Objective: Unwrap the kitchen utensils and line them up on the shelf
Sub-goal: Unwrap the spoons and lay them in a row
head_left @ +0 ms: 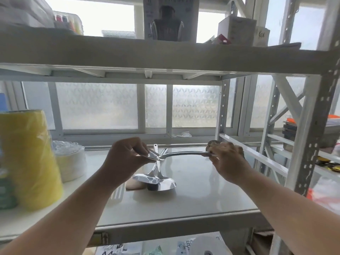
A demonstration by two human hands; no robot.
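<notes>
- A white metal rack stands against frosted windows; its pale middle shelf (193, 196) carries the work, with boxes on the board above.
- The left hand (125, 159) is closed, pinching one end of a steel utensil (184, 153) that is held level above the shelf. Something clear and shiny sits at that pinch, perhaps wrapping, though I cannot tell for sure.
- The right hand (226, 162) is closed around the utensil's other end, hiding its head.
- Directly beneath, two or three bare steel utensils (156, 179) lie on the shelf, heads toward the person, handles crossing rather than parallel.
- At the left stand a yellow wrapped roll (27, 159) and a stack of white disposable plates (70, 162).
- To do this step well, I would keep the right hand firm as an anchor and draw any film off lengthwise with the left. Then lay the piece beside the others with its handle pointing the same way, and straighten the crossed ones.
</notes>
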